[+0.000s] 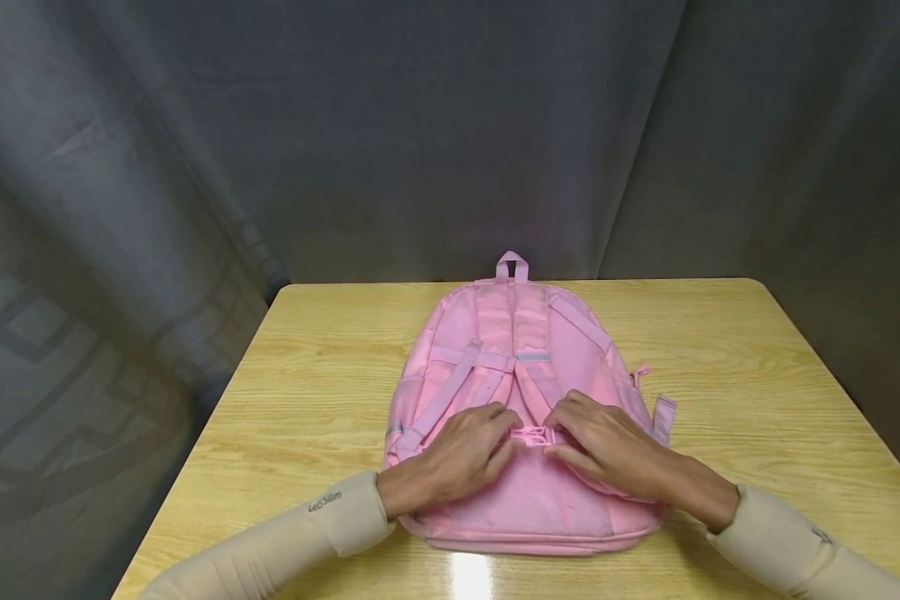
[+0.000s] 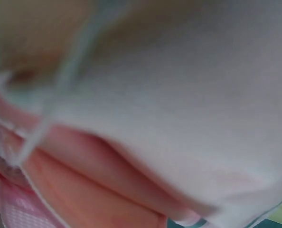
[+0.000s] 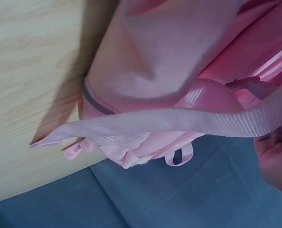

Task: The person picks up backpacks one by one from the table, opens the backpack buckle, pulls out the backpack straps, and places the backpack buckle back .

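A pink backpack [image 1: 525, 500] lies on the table with its strap side up and its top loop pointing away from me. Over its lower middle, my left hand [image 1: 468, 450] and right hand [image 1: 607, 437] face each other, pinching the two ends of a small pink buckle [image 1: 532, 436]. Fingertips partly cover the buckle. In the right wrist view a ribbed pale pink webbing strap [image 3: 179, 121] runs up to my right hand [image 3: 276, 164]. Blurred pale cloth and pink folds of the backpack [image 2: 93, 190] fill the left wrist view.
The wooden table [image 1: 307, 375] extends around the backpack. A loose strap end [image 1: 664, 417] and a pink zipper pull [image 1: 641, 371] stick out at its right side. Behind the table hangs a dark grey curtain [image 1: 450, 150].
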### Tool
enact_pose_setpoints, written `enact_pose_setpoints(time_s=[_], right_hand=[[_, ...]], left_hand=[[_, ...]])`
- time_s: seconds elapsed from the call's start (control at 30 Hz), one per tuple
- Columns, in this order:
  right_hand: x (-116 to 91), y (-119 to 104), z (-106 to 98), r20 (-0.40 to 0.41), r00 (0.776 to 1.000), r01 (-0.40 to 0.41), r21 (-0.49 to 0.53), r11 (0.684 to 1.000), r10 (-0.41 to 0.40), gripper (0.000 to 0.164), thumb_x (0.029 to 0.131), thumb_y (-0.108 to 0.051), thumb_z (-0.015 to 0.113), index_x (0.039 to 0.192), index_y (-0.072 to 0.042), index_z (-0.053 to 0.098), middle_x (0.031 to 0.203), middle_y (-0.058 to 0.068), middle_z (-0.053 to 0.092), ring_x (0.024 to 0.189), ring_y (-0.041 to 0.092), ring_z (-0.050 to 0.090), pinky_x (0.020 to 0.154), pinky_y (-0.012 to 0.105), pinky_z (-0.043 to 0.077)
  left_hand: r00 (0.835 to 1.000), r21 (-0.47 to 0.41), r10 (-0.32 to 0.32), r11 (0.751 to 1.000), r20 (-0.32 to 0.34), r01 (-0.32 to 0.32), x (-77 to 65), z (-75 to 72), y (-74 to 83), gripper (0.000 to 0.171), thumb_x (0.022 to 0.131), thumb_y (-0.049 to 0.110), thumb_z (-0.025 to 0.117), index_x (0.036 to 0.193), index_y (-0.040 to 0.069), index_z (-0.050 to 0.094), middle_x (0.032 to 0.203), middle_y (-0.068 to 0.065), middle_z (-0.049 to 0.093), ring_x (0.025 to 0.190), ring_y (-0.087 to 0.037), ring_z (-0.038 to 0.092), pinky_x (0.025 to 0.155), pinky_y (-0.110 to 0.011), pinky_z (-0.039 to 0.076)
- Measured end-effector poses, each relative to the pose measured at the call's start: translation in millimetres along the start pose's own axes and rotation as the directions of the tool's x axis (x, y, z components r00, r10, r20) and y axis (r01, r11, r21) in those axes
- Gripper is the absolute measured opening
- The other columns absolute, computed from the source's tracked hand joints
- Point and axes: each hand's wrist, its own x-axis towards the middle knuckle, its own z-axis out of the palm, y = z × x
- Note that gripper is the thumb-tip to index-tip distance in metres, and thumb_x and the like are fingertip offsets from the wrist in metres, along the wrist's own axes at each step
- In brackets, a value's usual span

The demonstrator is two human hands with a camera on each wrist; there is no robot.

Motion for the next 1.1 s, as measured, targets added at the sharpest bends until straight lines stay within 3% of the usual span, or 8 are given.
enact_pose_setpoints(time_s=[0.37, 0.7, 0.87, 1.1], right_hand=[[-3.9, 2.4, -4.2, -0.037, 0.999, 0.008, 0.0, 1.0, -0.008, 0.016, 0.089, -0.026, 0.074, 0.096, -0.02, 0.061, 0.093, -0.012, 0.056, 0.083, 0.0, 0.049, 0.067, 0.022, 0.05], [-8.0, 5.7, -5.9, -0.069, 0.998, 0.0, -0.008, 1.0, 0.0, 0.02, 0.088, -0.027, 0.075, 0.099, -0.019, 0.062, 0.094, -0.011, 0.057, 0.086, 0.001, 0.051, 0.07, 0.024, 0.052], [-8.9, 5.5, -6.1, -0.073, 0.997, -0.005, -0.006, 1.0, 0.004, 0.02, 0.087, -0.027, 0.076, 0.099, -0.019, 0.061, 0.095, -0.012, 0.057, 0.087, 0.001, 0.052, 0.071, 0.025, 0.052], [-7.6, 5.8, -4.9, -0.086, 0.996, 0.012, 0.002, 1.0, -0.011, 0.019, 0.088, -0.027, 0.074, 0.099, -0.018, 0.061, 0.095, -0.012, 0.057, 0.087, 0.001, 0.052, 0.071, 0.023, 0.052]], left_hand=[[0.999, -0.034, -0.032, 0.999, 0.005, 0.032, -1.9, -1.5, -1.4, 0.016, 0.095, 0.015, 0.059, 0.108, 0.009, 0.067, 0.092, 0.003, 0.063, 0.075, -0.005, 0.054, 0.07, -0.017, 0.052], [0.999, -0.028, -0.04, 0.999, 0.015, 0.04, -4.8, 0.9, -2.9, 0.017, 0.097, 0.02, 0.061, 0.109, 0.01, 0.067, 0.094, 0.002, 0.064, 0.079, -0.006, 0.057, 0.076, -0.02, 0.055], [0.999, 0.045, -0.024, 0.999, 0.031, 0.023, -5.3, 3.3, -1.7, 0.016, 0.097, 0.022, 0.061, 0.109, 0.014, 0.069, 0.101, 0.003, 0.069, 0.09, -0.01, 0.061, 0.08, -0.023, 0.053], [0.995, 0.143, -0.012, 0.99, 0.098, -0.002, -7.9, 5.4, 1.3, 0.021, 0.098, 0.036, 0.062, 0.108, 0.022, 0.074, 0.105, 0.008, 0.073, 0.093, -0.01, 0.056, 0.077, -0.022, 0.046]])
